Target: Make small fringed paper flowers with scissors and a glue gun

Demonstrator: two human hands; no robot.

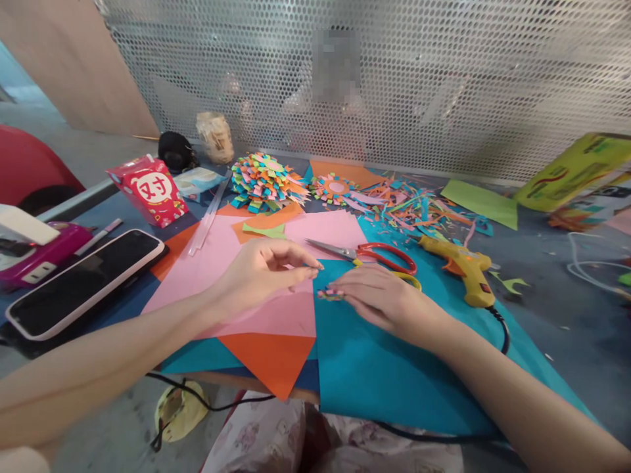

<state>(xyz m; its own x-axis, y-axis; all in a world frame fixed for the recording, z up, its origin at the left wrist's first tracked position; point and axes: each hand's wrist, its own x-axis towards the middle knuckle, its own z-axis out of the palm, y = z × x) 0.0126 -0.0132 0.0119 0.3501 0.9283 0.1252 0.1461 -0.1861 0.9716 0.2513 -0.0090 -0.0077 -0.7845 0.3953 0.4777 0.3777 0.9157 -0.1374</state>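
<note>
Over the pink paper (290,315), my left hand (261,272) is closed in a pinch, thumb against forefinger. Anything between those fingertips is too small to make out. My right hand (382,295) reaches over the blue paper (374,374), its fingers closed on a small multicoloured paper piece (330,294), partly hidden by them. Just beyond lie scissors (350,252) with red and yellow handles, partly covered by the right hand. A yellow glue gun (461,266) rests to the right. Farther back stand a fringed paper ball (266,182) and a flat fringed paper flower (335,188).
Cut paper strips (409,207) are heaped before the perforated metal panel (394,98). A phone (86,282), a purple power strip (49,253), a red snack packet (152,190) and glue sticks (210,217) lie left. A black cable (221,404) hangs at the front edge.
</note>
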